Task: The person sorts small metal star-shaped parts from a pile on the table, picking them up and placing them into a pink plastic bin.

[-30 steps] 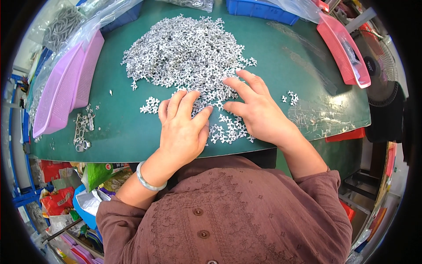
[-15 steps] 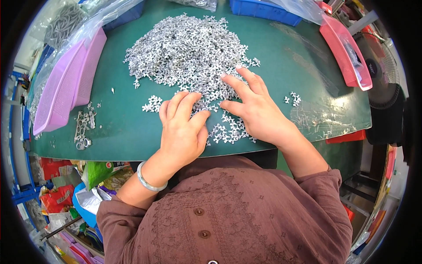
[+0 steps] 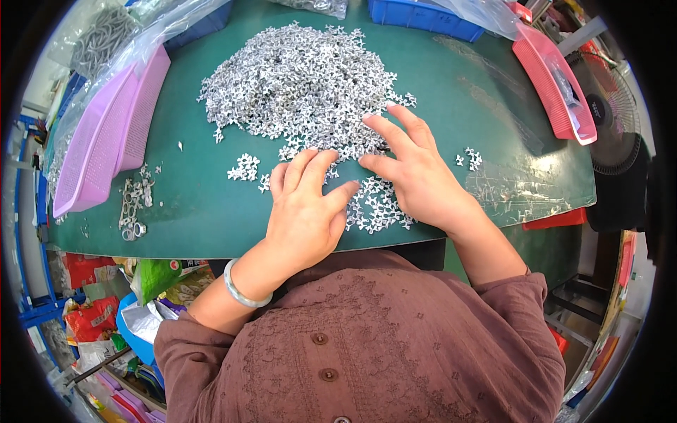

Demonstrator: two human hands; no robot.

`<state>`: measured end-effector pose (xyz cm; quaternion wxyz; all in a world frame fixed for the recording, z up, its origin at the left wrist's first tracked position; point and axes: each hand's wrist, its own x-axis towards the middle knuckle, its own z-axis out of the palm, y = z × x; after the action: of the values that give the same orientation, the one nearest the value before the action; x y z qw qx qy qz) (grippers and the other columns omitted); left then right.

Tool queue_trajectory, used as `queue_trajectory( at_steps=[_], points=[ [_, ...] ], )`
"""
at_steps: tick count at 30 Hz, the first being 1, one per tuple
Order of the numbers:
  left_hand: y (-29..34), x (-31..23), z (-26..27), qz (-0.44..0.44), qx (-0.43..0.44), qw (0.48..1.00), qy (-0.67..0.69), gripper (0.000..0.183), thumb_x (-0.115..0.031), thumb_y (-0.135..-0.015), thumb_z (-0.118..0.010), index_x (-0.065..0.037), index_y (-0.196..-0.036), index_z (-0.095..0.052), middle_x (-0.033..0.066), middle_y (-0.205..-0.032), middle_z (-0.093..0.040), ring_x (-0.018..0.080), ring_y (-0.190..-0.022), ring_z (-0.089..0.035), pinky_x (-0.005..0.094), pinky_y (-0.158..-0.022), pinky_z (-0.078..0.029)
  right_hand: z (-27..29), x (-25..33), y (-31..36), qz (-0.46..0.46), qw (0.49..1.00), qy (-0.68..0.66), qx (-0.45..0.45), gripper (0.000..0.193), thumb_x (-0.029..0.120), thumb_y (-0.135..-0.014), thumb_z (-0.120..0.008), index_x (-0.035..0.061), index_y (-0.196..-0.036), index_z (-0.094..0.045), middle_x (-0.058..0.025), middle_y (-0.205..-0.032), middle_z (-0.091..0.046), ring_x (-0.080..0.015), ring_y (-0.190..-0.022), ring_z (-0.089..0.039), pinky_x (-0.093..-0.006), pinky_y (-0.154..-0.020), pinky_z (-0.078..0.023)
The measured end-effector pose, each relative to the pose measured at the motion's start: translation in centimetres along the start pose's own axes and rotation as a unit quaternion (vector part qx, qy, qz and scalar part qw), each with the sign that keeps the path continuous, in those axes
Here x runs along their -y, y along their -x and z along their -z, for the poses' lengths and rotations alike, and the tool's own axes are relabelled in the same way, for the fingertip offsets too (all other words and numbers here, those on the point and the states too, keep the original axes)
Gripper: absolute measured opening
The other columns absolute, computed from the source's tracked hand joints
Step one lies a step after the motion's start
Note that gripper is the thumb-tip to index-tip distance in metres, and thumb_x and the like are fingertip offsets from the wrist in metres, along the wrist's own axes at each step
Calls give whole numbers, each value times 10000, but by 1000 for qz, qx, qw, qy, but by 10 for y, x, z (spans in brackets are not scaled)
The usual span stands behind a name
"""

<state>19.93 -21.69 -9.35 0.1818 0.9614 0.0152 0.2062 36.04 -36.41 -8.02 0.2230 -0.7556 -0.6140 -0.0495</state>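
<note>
Left hand [image 3: 305,211]: palm down, fingers together and nearly flat, tips resting on the near edge of the parts [image 3: 303,81]; grip loose, clamped on nothing that shows. A pale bangle [image 3: 240,289] sits on that wrist.

Right hand [image 3: 416,176]: palm down, fingers spread apart, tips pressing on the same near edge; grip apart, nothing pinched between the fingers. Whether any piece lies under either palm, cannot tell.

Parts: small silver cross-shaped metal pieces, a broad heap on the green desk [image 3: 458,106], thickest toward the far middle and thinning toward the hands. A thin layer lies between and just below the two hands. Small stray cluster [image 3: 245,168] just left of the left hand; another few [image 3: 469,158] just right of the right hand.

Left of the heap: two purple trays [image 3: 106,134], tilted, one nested against the other. Near them, at the desk's near-left edge, a bunch of metal rings [image 3: 132,204]. Far right: a pink tray [image 3: 546,77]. Far edge: a blue bin [image 3: 423,15]. A black fan [image 3: 610,120] stands beyond the right edge.
</note>
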Motion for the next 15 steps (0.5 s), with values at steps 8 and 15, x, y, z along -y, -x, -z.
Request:
queue_trajectory(
  at_steps=[8, 15],
  points=[
    [-1, 4, 1, 16, -12, 1000, 18, 319, -12, -743, -633, -84, -1045, -707, 171, -1274, -557, 385, -1224, -476, 509, -1004, -337, 6, -6, 2, 3, 998, -67, 0, 249, -18, -715, -635, 71, -917, -752, -146, -1401, -510, -419, -1378, -352, -553, -1112, -322],
    [-7, 5, -1, 13, -31, 999, 2, 343, 8, -737, -621, -67, -1064, -691, 171, -1260, -561, 384, -1207, -491, 498, -991, -346, 1, -4, 5, 13, 999, -33, 18, 257, -36, -707, -623, 65, -912, -740, -146, -1384, -518, -425, -1370, -355, -540, -1113, -329]
  ],
)
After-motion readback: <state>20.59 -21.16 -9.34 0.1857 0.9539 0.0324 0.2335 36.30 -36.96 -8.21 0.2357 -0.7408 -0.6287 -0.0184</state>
